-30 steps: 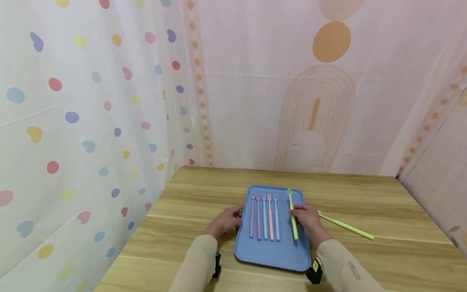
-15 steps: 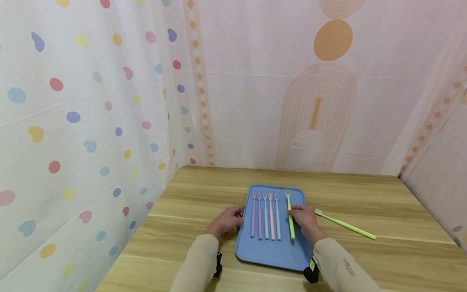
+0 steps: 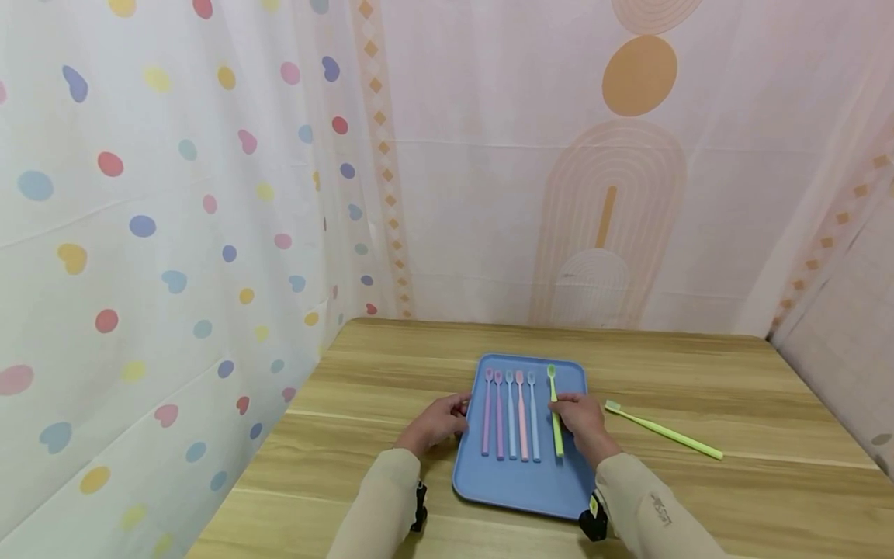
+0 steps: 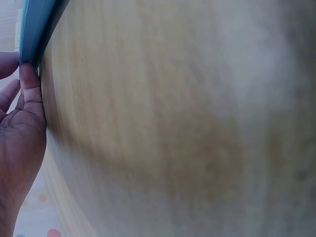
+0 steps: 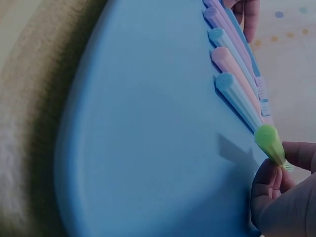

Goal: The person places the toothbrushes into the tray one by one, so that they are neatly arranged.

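My right hand (image 3: 585, 425) pinches a yellow-green toothbrush (image 3: 557, 435) by its handle, over the right part of a blue tray (image 3: 517, 491). In the right wrist view, the handle end of this toothbrush (image 5: 268, 137) points toward the camera, raised over its shadow. On the tray, side by side, lie two purple toothbrushes (image 3: 486, 423), a light blue one (image 3: 511, 427), a pink one (image 3: 522, 427) and another light blue one (image 3: 535, 427). My left hand (image 3: 436, 423) holds the tray's left edge; the left wrist view has thumb and fingers about the rim (image 4: 37, 29).
A second yellow-green toothbrush (image 3: 667, 432) lies slantwise on the wooden table (image 3: 698, 388), right of the tray. Behind the table hangs a pale patterned curtain (image 3: 475, 233), and a dotted one (image 3: 168, 326) hangs at the left.
The right hand has shifted slightly left with the yellow-green toothbrush, which now stands nearer the row and more nearly parallel to it. The left hand stays at the tray's edge.
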A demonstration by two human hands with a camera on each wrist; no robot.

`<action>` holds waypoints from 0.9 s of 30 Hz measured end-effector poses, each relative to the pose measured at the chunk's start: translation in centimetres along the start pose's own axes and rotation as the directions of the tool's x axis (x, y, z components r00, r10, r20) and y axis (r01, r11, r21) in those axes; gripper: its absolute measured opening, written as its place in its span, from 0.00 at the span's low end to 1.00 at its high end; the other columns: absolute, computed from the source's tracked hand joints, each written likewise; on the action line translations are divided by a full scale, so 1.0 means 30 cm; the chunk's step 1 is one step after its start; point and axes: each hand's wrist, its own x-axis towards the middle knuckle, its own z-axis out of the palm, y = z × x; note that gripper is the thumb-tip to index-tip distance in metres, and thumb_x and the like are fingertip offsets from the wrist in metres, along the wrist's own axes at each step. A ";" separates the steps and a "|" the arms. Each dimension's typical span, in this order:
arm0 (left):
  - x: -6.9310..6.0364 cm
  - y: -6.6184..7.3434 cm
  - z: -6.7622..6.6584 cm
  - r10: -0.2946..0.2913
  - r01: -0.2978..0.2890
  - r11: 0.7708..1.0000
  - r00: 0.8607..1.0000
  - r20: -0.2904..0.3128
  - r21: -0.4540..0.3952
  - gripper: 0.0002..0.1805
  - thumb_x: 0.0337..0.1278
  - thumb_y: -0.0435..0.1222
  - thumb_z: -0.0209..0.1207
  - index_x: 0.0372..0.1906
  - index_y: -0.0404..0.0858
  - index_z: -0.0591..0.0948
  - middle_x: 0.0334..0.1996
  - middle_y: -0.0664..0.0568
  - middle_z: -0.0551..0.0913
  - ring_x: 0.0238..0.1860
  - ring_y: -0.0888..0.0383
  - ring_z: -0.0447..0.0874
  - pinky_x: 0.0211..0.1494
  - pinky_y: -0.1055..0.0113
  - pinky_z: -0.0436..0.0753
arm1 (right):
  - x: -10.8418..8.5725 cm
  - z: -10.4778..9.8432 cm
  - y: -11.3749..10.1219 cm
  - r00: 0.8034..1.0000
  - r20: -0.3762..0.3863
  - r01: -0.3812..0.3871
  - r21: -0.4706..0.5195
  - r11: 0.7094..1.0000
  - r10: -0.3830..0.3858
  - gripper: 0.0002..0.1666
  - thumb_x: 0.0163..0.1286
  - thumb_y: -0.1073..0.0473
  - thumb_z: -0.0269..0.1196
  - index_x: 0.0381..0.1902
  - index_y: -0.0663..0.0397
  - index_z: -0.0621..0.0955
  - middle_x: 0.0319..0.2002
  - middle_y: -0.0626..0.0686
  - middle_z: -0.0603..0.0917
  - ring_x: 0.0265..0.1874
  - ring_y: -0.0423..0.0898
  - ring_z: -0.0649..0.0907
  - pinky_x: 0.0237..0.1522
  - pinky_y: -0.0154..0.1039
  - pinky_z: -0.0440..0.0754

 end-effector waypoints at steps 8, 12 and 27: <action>-0.001 0.003 0.000 -0.013 0.013 1.000 1.000 0.001 -0.001 0.38 0.49 0.23 0.57 0.71 0.33 0.69 0.39 0.47 0.74 0.36 0.53 0.71 0.33 0.65 0.70 | -0.002 0.014 0.000 1.000 -0.012 -0.009 -0.024 1.000 0.008 0.18 0.66 0.66 0.62 0.52 0.72 0.79 0.50 0.67 0.79 0.44 0.56 0.78 0.47 0.49 0.77; 0.000 0.003 -0.001 -0.014 0.014 1.000 1.000 0.001 0.001 0.38 0.48 0.23 0.57 0.71 0.33 0.69 0.38 0.47 0.74 0.36 0.53 0.71 0.33 0.65 0.70 | -0.006 0.023 -0.005 1.000 -0.015 -0.010 -0.039 0.999 0.009 0.18 0.66 0.66 0.62 0.52 0.72 0.80 0.49 0.67 0.79 0.43 0.56 0.78 0.45 0.48 0.77; -0.006 0.004 -0.003 -0.023 0.023 1.000 1.000 -0.004 -0.004 0.38 0.48 0.23 0.57 0.71 0.33 0.69 0.39 0.46 0.72 0.39 0.52 0.70 0.35 0.65 0.70 | -0.022 0.029 -0.005 0.998 0.005 0.065 -0.204 0.977 -0.065 0.15 0.64 0.67 0.63 0.46 0.72 0.82 0.41 0.64 0.82 0.36 0.53 0.81 0.37 0.44 0.80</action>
